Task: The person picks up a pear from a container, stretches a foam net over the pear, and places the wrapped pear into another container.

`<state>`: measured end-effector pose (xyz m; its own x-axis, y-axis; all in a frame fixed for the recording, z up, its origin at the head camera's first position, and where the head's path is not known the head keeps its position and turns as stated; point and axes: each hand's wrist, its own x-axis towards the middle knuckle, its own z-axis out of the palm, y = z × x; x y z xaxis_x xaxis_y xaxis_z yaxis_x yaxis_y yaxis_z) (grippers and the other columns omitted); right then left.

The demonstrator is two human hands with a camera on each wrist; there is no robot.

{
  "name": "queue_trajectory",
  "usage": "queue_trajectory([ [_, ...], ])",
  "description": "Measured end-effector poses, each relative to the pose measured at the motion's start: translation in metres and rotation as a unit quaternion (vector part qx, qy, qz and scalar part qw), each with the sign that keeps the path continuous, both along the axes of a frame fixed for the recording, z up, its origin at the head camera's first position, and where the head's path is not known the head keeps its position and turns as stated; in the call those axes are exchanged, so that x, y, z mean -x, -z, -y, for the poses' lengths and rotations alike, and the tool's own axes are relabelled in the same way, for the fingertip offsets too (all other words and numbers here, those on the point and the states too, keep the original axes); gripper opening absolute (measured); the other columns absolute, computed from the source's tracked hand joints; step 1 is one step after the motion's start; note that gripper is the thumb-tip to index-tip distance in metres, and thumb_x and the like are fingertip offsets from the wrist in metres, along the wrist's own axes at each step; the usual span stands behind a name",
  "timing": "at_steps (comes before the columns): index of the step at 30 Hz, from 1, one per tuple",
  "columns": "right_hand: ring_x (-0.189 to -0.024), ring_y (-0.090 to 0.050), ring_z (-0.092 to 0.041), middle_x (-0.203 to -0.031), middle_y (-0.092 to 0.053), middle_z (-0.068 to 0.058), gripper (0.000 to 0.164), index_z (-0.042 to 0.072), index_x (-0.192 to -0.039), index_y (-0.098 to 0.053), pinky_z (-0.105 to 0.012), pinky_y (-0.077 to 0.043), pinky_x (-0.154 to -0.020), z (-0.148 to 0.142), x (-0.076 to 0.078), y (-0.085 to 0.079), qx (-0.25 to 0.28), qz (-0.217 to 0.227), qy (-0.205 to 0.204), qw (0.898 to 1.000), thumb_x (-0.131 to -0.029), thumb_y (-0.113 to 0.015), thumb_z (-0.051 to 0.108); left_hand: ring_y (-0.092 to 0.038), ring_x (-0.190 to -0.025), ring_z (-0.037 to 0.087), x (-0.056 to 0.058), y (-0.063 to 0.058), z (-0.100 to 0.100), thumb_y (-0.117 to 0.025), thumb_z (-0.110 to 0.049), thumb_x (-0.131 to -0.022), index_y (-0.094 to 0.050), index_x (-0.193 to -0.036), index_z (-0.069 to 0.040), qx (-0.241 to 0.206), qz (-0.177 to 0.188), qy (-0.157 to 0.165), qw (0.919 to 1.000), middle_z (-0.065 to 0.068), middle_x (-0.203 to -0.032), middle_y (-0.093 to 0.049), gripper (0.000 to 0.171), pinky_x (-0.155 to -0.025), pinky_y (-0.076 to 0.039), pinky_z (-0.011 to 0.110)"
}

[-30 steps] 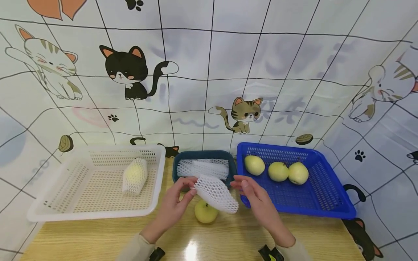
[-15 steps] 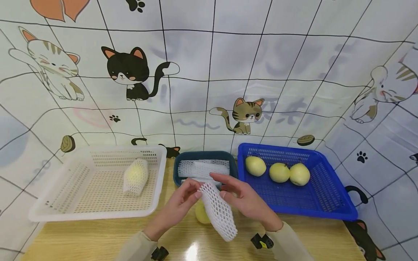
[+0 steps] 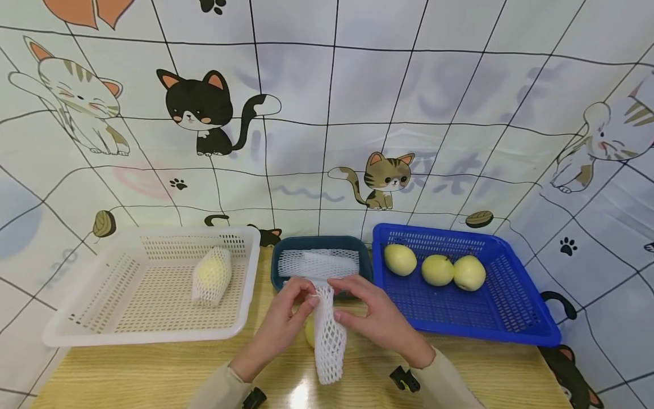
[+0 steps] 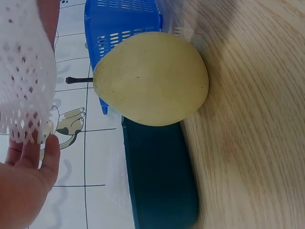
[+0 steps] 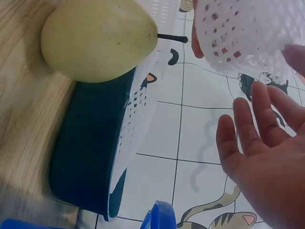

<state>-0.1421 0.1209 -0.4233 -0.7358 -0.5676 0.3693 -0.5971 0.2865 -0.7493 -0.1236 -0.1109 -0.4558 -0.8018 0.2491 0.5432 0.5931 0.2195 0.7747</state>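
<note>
A white foam fruit net (image 3: 329,343) hangs lengthwise toward me. My left hand (image 3: 280,325) pinches its upper end between thumb and fingers. At the net's right side is my right hand (image 3: 375,315), its thumb and forefinger apart and touching the net. The right wrist view shows the other fingers (image 5: 262,114) of that hand spread and relaxed. Behind the net, a pale yellow pear (image 3: 309,332) stands on the table, mostly covered in the head view. Both wrist views show the pear (image 4: 152,78) upright with its dark stem.
Behind the hands, a dark green basket (image 3: 274,267) holds more foam nets (image 3: 329,264). On the left, a white basket (image 3: 245,318) contains a netted pear (image 3: 212,275). A blue basket (image 3: 511,318) at right holds three pears (image 3: 436,270). A cat-print sheet (image 3: 291,142) rises behind.
The net has swung from slanting rightward to hanging straight toward me, now covering most of the pear. My right hand has moved left from beside the blue basket to touch the net.
</note>
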Motion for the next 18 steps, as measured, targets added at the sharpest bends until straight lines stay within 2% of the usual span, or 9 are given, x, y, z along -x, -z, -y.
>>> queue_trajectory([
  [3, -0.118, -0.059, -0.019, -0.131, -0.061, 0.007, 0.047, 0.020, -0.138, -0.065, -0.040, -0.051, -0.096, 0.0014, -0.0003, 0.0007, -0.006, 0.008, 0.006, 1.000, -0.094, -0.079, 0.021, -0.059, -0.097, 0.013, 0.0003, 0.0005, -0.0009, -0.062, 0.001, -0.101, -0.058, -0.109, -0.010, 0.015, -0.023, -0.018, 0.9995, 0.000, -0.105, -0.057, 0.014, -0.086, -0.056, 0.030],
  [6, -0.116, -0.058, -0.016, -0.127, -0.060, 0.008, 0.037, 0.021, -0.125, -0.071, -0.041, -0.051, -0.096, 0.0034, -0.0009, 0.0018, -0.008, 0.003, 0.016, 1.000, -0.091, -0.082, 0.023, -0.059, -0.098, 0.013, 0.0002, 0.0014, -0.0028, -0.063, 0.000, -0.101, -0.059, -0.108, -0.010, 0.028, -0.039, -0.034, 0.9983, -0.001, -0.104, -0.058, 0.013, -0.087, -0.055, 0.031],
  [10, -0.111, -0.058, -0.014, -0.120, -0.061, 0.008, 0.020, 0.023, -0.103, -0.071, -0.036, -0.051, -0.094, 0.0061, -0.0027, 0.0032, 0.002, -0.035, 0.027, 0.999, -0.088, -0.085, 0.023, -0.058, -0.094, 0.013, -0.0014, 0.0041, -0.0058, -0.064, -0.001, -0.100, -0.060, -0.107, -0.011, 0.038, -0.044, -0.051, 0.9970, -0.003, -0.103, -0.058, 0.013, -0.083, -0.054, 0.031],
  [12, -0.107, -0.060, -0.014, -0.115, -0.062, 0.008, 0.018, 0.023, -0.094, -0.069, -0.034, -0.051, -0.092, 0.0071, -0.0038, 0.0045, 0.021, -0.055, 0.028, 0.998, -0.087, -0.085, 0.021, -0.059, -0.095, 0.012, -0.0029, 0.0049, -0.0072, -0.065, -0.001, -0.100, -0.060, -0.107, -0.012, 0.033, -0.027, -0.055, 0.9976, -0.006, -0.103, -0.059, 0.014, -0.084, -0.054, 0.031],
  [15, -0.103, -0.062, -0.016, -0.110, -0.066, 0.005, 0.020, 0.022, -0.088, -0.064, -0.032, -0.053, -0.090, 0.0081, -0.0059, 0.0067, 0.064, -0.062, 0.025, 0.996, -0.087, -0.082, 0.012, -0.061, -0.098, 0.012, -0.0050, 0.0053, -0.0085, -0.064, -0.004, -0.101, -0.060, -0.108, -0.013, 0.011, 0.023, -0.050, 0.9984, -0.004, -0.104, -0.061, 0.012, -0.090, -0.054, 0.031],
  [18, -0.098, -0.064, -0.016, -0.104, -0.068, -0.001, 0.021, 0.017, -0.089, -0.062, -0.032, -0.054, -0.089, 0.0084, -0.0083, 0.0093, 0.121, -0.021, 0.012, 0.992, -0.088, -0.076, 0.002, -0.062, -0.097, 0.012, -0.0061, 0.0054, -0.0085, -0.061, -0.009, -0.105, -0.059, -0.109, -0.013, -0.023, 0.083, -0.035, 0.9957, 0.001, -0.103, -0.061, 0.006, -0.088, -0.054, 0.029],
])
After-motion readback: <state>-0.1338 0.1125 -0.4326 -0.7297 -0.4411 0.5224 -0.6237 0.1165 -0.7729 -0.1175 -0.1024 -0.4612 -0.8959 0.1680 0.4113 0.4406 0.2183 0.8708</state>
